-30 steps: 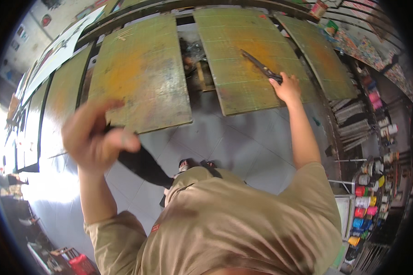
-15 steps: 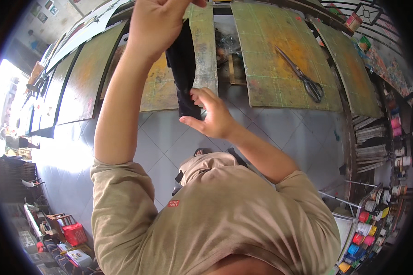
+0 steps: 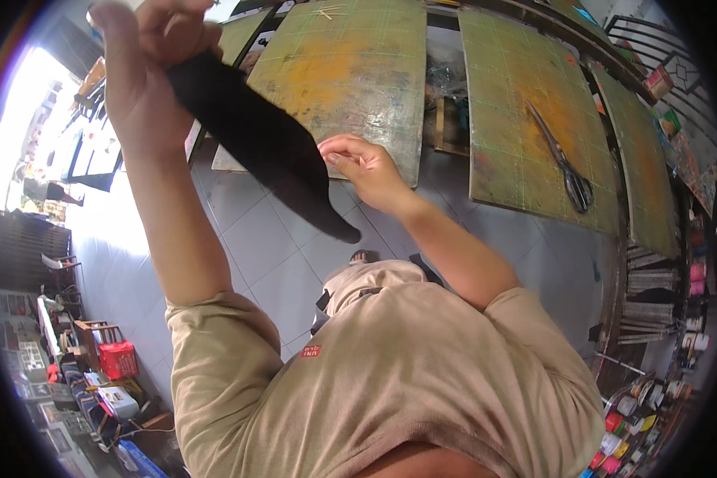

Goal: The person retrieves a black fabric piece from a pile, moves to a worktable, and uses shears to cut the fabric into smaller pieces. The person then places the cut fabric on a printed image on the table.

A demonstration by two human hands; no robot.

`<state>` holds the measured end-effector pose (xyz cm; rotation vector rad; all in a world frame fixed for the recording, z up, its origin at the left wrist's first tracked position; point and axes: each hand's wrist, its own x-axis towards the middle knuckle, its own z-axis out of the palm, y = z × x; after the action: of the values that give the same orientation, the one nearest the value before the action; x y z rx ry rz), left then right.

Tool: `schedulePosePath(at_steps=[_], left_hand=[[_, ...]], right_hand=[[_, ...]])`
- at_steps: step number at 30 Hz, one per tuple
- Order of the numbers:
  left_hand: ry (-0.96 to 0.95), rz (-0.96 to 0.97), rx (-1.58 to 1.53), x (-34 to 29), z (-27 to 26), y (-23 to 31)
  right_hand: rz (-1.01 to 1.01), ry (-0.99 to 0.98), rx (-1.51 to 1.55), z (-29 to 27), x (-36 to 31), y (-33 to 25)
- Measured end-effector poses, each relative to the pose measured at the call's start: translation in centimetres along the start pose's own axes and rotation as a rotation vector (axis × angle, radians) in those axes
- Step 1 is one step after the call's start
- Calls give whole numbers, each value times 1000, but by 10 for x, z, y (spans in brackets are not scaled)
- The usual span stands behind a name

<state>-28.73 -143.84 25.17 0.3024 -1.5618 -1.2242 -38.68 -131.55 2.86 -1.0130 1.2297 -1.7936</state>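
Black cloth (image 3: 255, 135) hangs slantwise, pinched in the curled fingers of the left hand (image 3: 147, 88), its lower tip over open floor (image 3: 267, 247). The right hand (image 3: 372, 171) bunches its fingers by one edge, contact unclear. Right of them, scissors (image 3: 564, 162) lie on the worktop (image 3: 502, 151).

Black strip (image 3: 255, 131): matt, apparently cloth. Scissors (image 3: 562, 157), near the lower right corner of the green board (image 3: 506, 88) carrying them: metal blades, glossy dark handles. Adjacent left board (image 3: 334, 95): stained surface, glossy toward its lower right corner. Floor (image 3: 255, 231): smooth, semi-gloss tile. Shirt (image 3: 422, 366): matt cloth.
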Motion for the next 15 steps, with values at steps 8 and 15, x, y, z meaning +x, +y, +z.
schedulePosePath(at_steps=[8,15], left_hand=[[-167,71,11,-20,-40,-8],[-571,289,838,-53,-66,-46]], right_hand=[[79,-36,1,24,-5,12],[-338,362,-279,-29,-10,-43]])
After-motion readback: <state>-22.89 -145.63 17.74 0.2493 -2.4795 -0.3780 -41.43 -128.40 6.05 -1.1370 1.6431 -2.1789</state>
